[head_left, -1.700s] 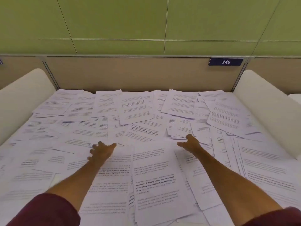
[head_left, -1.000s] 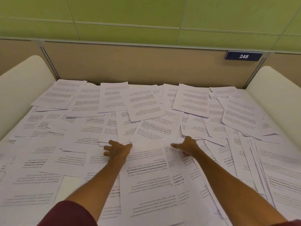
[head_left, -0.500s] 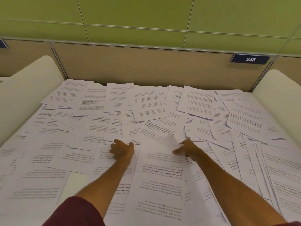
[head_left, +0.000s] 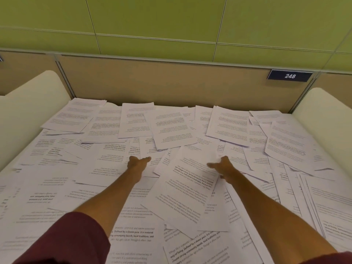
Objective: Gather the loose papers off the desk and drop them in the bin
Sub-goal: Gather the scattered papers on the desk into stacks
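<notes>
Printed white papers [head_left: 137, 121] cover the whole desk in overlapping layers. My left hand [head_left: 138, 163] lies flat on the pile at mid desk, fingers stretched toward the right. My right hand [head_left: 222, 166] pinches the far right edge of one sheet [head_left: 186, 189], with the thumb on top of it. That sheet lies askew between my two forearms, its far end slightly raised above the other papers. No bin is in view.
A beige partition [head_left: 162, 82] closes the back of the desk and carries a dark plate marked 248 [head_left: 290, 76]. Cream side dividers stand at the left [head_left: 28, 103] and the right [head_left: 327, 111]. Green wall panels rise behind.
The middle sheet's far end came up off the pile and turned askew in my right hand. My left hand slid off that sheet onto the papers beside it.
</notes>
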A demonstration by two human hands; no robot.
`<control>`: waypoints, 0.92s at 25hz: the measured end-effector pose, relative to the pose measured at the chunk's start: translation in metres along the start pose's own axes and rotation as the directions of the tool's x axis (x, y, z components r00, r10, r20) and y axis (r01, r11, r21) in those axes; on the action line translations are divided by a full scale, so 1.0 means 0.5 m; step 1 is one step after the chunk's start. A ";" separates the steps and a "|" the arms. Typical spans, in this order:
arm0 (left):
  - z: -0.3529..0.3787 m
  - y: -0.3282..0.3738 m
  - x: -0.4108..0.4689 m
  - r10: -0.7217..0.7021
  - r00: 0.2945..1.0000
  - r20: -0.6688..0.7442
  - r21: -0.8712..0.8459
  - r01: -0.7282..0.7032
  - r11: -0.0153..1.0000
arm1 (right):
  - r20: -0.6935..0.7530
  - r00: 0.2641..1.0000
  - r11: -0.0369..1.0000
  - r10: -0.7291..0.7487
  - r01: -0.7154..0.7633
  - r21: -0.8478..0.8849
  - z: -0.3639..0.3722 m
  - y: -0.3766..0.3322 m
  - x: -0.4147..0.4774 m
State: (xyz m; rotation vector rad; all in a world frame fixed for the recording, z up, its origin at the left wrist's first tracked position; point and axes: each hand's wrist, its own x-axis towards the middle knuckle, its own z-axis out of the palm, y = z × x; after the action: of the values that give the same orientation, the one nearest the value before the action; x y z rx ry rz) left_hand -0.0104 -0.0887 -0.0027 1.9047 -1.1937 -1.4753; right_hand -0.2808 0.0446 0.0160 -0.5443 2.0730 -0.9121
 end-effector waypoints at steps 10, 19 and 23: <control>0.058 0.007 0.028 0.035 0.979 0.201 0.062 -0.049 0.997 | 0.020 0.987 0.962 0.161 -0.161 0.220 0.082 -0.044 0.024; 0.028 0.020 0.061 0.053 0.860 0.507 -0.080 -0.014 0.997 | 0.311 0.943 0.956 -0.116 0.021 0.292 0.096 -0.047 -0.003; 0.020 0.022 0.067 0.010 0.821 0.571 -0.031 0.009 0.999 | 0.463 0.865 0.939 -0.194 0.027 0.343 0.083 -0.044 0.005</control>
State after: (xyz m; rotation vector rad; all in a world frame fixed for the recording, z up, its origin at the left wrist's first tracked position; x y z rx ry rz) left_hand -0.0220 -0.1211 -0.0156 1.4662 -1.3962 -2.1439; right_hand -0.2474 0.0112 0.0136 -0.6445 1.4065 -1.0340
